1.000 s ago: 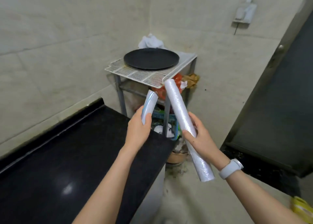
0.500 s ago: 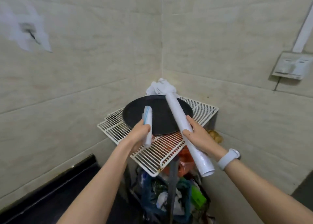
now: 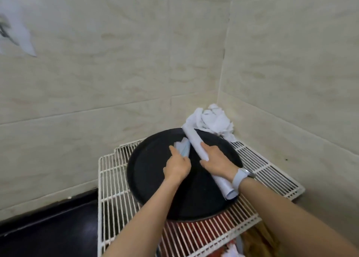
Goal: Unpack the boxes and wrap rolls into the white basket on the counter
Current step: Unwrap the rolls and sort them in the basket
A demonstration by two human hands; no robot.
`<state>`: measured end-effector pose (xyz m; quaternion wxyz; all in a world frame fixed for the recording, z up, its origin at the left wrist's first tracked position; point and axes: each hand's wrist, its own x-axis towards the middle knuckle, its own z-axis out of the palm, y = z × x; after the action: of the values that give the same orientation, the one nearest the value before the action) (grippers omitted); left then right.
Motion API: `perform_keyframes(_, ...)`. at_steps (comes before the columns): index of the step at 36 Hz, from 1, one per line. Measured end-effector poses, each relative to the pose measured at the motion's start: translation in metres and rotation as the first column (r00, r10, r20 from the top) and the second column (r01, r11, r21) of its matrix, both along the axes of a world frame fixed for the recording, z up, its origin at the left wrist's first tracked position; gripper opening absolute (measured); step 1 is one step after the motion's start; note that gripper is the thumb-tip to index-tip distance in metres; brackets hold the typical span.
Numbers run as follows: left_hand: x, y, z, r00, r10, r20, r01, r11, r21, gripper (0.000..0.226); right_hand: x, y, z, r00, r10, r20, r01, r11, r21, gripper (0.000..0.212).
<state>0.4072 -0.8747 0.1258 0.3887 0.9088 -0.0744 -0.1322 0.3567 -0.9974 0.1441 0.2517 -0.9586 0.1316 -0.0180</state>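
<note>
My right hand [image 3: 216, 162] grips a long white wrap roll [image 3: 194, 140] that lies slanted over a round black tray [image 3: 151, 179]. The roll's near end [image 3: 230, 193] sticks out below my wrist, which wears a pale watch. My left hand [image 3: 177, 166] holds a short bluish-white roll [image 3: 183, 147] just left of the long one, low over the tray. Whether either roll touches the tray is unclear. No white basket is in view.
The tray sits on a white wire rack [image 3: 112, 179] in the tiled corner. A crumpled white cloth [image 3: 213, 121] lies at the rack's back. A black counter [image 3: 48, 227] is at lower left. Red and brown items [image 3: 204, 233] show under the rack.
Both hands have moved forward and down over the black tray with their rolls. The view has come closer to the rack and corner.
</note>
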Motion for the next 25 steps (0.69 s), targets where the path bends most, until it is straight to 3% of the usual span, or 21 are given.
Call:
perform_keyframes(4, 0.003, -0.018, -0.008, 1.000, -0.008, 0.012, 0.006, 0.986, 0.165, 0.063, 0.011, -0.007, -0.011, 1.000, 0.023, -0.009, -0.024, 0.999, -0.042, 0.066)
perform_keyframes(10, -0.004, -0.015, -0.011, 0.997, -0.041, 0.059, 0.032, 0.989, 0.144, 0.042, 0.008, -0.008, -0.015, 0.992, 0.111, -0.057, -0.108, 0.993, 0.045, 0.057)
perform_keyframes(17, -0.003, 0.019, -0.014, 0.987, -0.111, 0.119, 0.077, 0.962, 0.263, 0.056, 0.003, 0.004, -0.015, 0.984, 0.175, -0.033, -0.168, 0.974, 0.152, 0.053)
perform_keyframes(22, -0.005, 0.034, -0.005, 0.976, -0.174, 0.131, 0.129, 0.946, 0.298, 0.053, 0.003, -0.003, -0.014, 0.981, 0.181, -0.075, -0.181, 0.983, 0.001, 0.055)
perform_keyframes(25, -0.006, 0.052, 0.010, 0.957, -0.156, 0.243, 0.084, 0.955, 0.284, 0.049, 0.002, 0.002, -0.002, 0.980, 0.174, 0.093, -0.171, 0.984, -0.043, 0.049)
